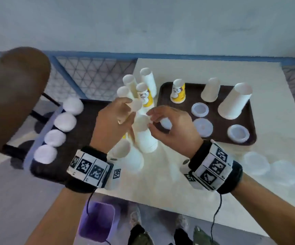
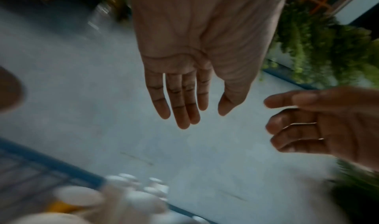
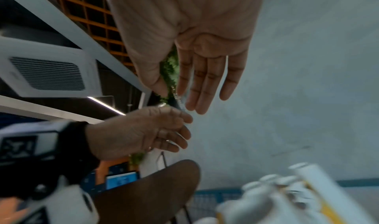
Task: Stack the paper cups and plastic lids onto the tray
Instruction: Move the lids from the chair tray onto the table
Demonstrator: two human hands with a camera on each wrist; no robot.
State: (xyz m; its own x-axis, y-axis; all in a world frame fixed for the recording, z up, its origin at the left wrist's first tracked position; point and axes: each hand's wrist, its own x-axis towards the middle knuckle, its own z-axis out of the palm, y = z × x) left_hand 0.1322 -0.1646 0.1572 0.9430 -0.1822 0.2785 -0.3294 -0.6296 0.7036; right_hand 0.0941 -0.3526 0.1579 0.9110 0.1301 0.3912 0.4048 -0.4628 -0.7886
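A pale, smooth table (image 1: 205,174) is standing against a grey wall, carrying a dark brown tray (image 1: 217,110) at its far right. On the tray, upturned paper cups (image 1: 235,103) and round translucent plastic lids (image 1: 202,126) are sitting apart. The left hand (image 1: 113,121) is pinching a thin clear lid (image 1: 136,105) above clustered cup stacks (image 1: 145,137), probably peeling it free. The right hand (image 1: 171,126), fingers loosely spread and empty, is hovering beside it, likely to receive it.
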